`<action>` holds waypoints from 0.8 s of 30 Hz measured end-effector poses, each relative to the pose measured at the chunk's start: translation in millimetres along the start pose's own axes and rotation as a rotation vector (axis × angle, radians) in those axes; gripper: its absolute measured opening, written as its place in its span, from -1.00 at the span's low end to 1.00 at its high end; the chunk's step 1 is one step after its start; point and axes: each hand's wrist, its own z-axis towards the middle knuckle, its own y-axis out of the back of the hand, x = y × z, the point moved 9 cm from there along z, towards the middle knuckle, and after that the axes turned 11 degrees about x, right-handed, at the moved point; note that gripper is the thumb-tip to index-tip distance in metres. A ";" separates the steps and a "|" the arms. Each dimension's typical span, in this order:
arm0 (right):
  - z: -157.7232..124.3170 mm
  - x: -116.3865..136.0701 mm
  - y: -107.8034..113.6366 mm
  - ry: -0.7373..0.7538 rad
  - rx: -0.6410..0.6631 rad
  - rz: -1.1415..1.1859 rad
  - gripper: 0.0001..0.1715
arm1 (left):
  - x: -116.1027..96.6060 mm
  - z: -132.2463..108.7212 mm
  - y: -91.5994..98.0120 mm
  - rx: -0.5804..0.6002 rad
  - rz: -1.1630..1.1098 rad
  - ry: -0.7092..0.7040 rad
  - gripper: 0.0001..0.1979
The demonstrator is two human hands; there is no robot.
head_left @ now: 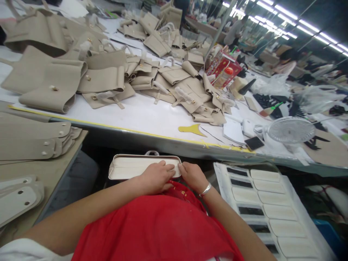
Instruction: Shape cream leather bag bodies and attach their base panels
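On my lap, against the table's edge, lies a beige handbag (136,164) with a pale inside and a thin raised rim. A clear-wrapped handle loop (151,153) sticks out on its far side. My left hand (157,176) is bent over the near right part of the bag, its fingers closed on the rim; the thumb is lower, by the red apron (160,224). At the right corner, my right hand (193,177) pinches the rim between thumb and fingers. The bag's underside is hidden by my forearm and the apron.
Several beige bag pieces (103,78) are heaped on the white table (136,116). A yellow template (192,129), a phone (254,143) and a fan (290,129) lie rightward. Pale padded panels (288,212) fill a board at right; straps (32,139) are stacked at left.
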 end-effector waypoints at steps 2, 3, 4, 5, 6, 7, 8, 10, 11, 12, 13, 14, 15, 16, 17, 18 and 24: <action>1.7 -11.5 -9.3 0.019 0.105 0.432 -0.40 | 2.0 -0.4 -0.4 -0.005 -0.004 0.007 -0.65; 2.2 -16.4 -14.7 0.016 0.154 0.639 -0.40 | 2.7 -0.7 -0.2 -0.007 -0.006 0.010 -0.64; 2.5 -20.5 -19.3 0.007 0.189 0.808 -0.45 | 3.3 -1.1 0.0 -0.008 -0.008 0.011 -0.64; 2.6 -24.3 -22.8 -0.008 0.206 0.929 -0.52 | 3.6 -1.5 0.3 -0.007 -0.010 0.012 -0.64; 2.8 -27.4 -25.3 -0.023 0.215 1.007 -0.60 | 3.8 -1.8 0.7 -0.005 -0.011 0.014 -0.64; 2.9 -29.9 -27.3 -0.036 0.219 1.055 -0.67 | 4.0 -2.1 1.1 0.000 -0.013 0.018 -0.63; 3.1 -31.7 -29.0 -0.044 0.224 1.087 -0.70 | 4.0 -2.2 1.5 0.007 -0.014 0.022 -0.63; 3.7 -33.6 -31.6 -0.045 0.242 1.132 -0.71 | 4.2 -2.3 2.4 0.021 -0.019 0.031 -0.63; 4.1 -34.3 -32.7 -0.044 0.253 1.149 -0.69 | 4.2 -2.2 2.7 0.028 -0.024 0.033 -0.63; 4.6 -35.2 -33.7 -0.041 0.264 1.163 -0.67 | 4.2 -2.0 2.9 0.034 -0.033 0.032 -0.63; 5.4 -36.4 -34.5 -0.040 0.274 1.173 -0.65 | 4.3 -1.8 3.1 0.038 -0.043 0.028 -0.63; 6.5 -37.9 -35.1 -0.039 0.281 1.179 -0.63 | 4.6 -1.5 3.2 0.039 -0.056 0.022 -0.63; 7.9 -39.2 -35.5 -0.036 0.290 1.182 -0.62 | 5.1 -1.2 3.3 0.038 -0.071 0.015 -0.64; 9.6 -40.1 -35.8 -0.032 0.301 1.182 -0.61 | 5.8 -1.0 3.5 0.034 -0.086 0.010 -0.64; 11.7 -40.6 -36.2 -0.029 0.315 1.180 -0.61 | 7.0 -0.8 3.6 0.028 -0.100 0.007 -0.65; 13.9 -40.6 -37.0 -0.031 0.337 1.175 -0.62 | 8.1 -0.6 3.4 0.025 -0.113 0.005 -0.66; 30.8 -34.7 -36.5 -0.104 0.532 1.000 -0.67 | 10.7 3.6 1.5 0.026 -0.148 -0.011 -0.69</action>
